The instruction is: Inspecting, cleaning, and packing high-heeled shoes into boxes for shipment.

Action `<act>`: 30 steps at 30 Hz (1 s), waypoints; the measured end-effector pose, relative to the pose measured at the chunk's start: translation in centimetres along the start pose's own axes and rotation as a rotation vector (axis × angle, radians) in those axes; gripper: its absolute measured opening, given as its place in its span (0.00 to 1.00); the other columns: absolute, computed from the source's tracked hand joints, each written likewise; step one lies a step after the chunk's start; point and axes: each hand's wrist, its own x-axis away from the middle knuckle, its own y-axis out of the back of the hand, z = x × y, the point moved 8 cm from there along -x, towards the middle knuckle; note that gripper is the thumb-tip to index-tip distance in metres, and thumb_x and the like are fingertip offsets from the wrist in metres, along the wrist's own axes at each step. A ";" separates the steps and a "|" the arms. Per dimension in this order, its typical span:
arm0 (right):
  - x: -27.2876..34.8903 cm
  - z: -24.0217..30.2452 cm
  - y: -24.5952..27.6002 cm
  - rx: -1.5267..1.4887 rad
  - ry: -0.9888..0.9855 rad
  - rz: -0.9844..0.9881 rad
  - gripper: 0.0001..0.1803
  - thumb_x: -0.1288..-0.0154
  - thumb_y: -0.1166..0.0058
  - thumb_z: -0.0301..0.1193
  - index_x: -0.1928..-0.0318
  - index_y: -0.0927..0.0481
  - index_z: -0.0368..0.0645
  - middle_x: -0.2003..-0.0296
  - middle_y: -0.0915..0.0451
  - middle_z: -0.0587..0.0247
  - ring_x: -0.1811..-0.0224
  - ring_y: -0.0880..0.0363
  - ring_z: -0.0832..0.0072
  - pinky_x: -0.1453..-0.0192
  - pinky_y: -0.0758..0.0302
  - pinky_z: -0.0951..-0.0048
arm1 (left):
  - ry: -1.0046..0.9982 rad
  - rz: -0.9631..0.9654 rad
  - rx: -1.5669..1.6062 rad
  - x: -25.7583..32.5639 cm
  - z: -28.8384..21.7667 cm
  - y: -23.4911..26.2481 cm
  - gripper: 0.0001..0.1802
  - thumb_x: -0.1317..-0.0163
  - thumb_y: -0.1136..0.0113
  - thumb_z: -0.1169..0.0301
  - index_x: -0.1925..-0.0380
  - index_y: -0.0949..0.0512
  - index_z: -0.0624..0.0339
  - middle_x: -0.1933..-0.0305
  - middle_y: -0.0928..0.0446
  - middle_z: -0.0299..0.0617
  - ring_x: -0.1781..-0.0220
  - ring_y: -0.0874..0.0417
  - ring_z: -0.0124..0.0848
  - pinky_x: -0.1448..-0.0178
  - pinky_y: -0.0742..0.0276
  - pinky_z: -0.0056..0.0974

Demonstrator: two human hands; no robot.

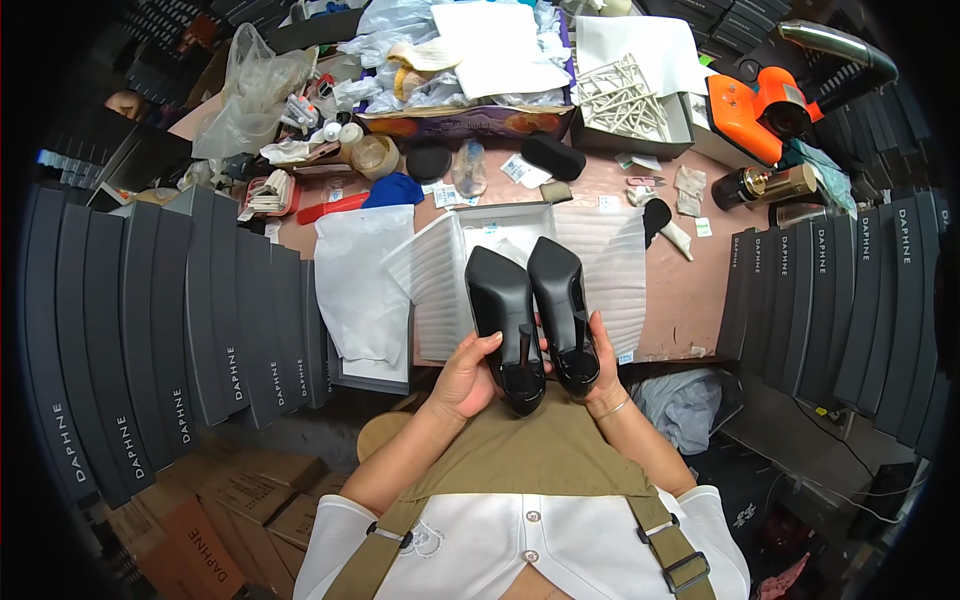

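A pair of black pointed high-heeled shoes is held side by side, soles up, toes pointing away from me. My left hand (469, 375) grips the left high-heeled shoe (500, 300) near its heel, thumb along the side. Around the heel end of the right high-heeled shoe (562, 300) my right hand (601, 365) is closed. Beneath and beyond the shoes lies an open shoebox (478, 222) lined with white paper. Ribbed white foam sheet (612, 285) spreads out on both sides of it. White tissue paper (362, 285) covers another grey box at the left.
Stacks of dark shoeboxes (150, 330) line the left; more shoeboxes (835, 300) stand at the right. Across the back are a carton (450, 124) of crumpled paper, a box of white sticks (625, 100) and an orange tool (745, 115). Brown cartons (240, 490) lie low at left.
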 end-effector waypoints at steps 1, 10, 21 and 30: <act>0.2 0.0 0.2 -0.015 -0.002 -0.017 0.38 0.30 0.65 0.57 0.33 0.41 0.39 0.39 0.32 0.48 0.50 0.21 0.64 0.59 0.18 0.61 | 0.019 -0.009 0.007 -0.1 0.4 0.0 0.29 0.37 0.47 0.67 0.38 0.39 0.69 0.41 0.29 0.53 0.45 0.22 0.47 0.41 0.24 0.54; 0.5 1.1 0.2 0.003 0.023 -0.057 0.35 0.29 0.63 0.54 0.34 0.39 0.39 0.40 0.31 0.48 0.51 0.21 0.64 0.62 0.16 0.62 | 0.070 -0.060 0.013 -0.9 1.4 0.1 0.27 0.37 0.46 0.65 0.40 0.35 0.66 0.43 0.27 0.48 0.44 0.23 0.38 0.40 0.25 0.48; 11.1 21.5 4.3 2.373 0.071 -1.011 0.30 0.42 0.42 0.41 0.44 0.29 0.34 0.42 0.33 0.38 0.42 0.31 0.46 0.40 0.32 0.56 | -0.013 -0.219 0.002 -0.7 0.8 1.6 0.13 0.37 0.44 0.73 0.53 0.27 0.60 0.56 0.21 0.40 0.56 0.18 0.32 0.48 0.22 0.42; 0.6 2.9 -3.8 1.362 -0.114 0.120 0.35 0.36 0.46 0.48 0.39 0.33 0.34 0.45 0.27 0.55 0.47 0.27 0.71 0.43 0.29 0.68 | -0.139 0.009 -0.105 -0.3 -0.9 -1.2 0.20 0.38 0.40 0.72 0.47 0.31 0.62 0.53 0.22 0.41 0.51 0.20 0.31 0.45 0.23 0.37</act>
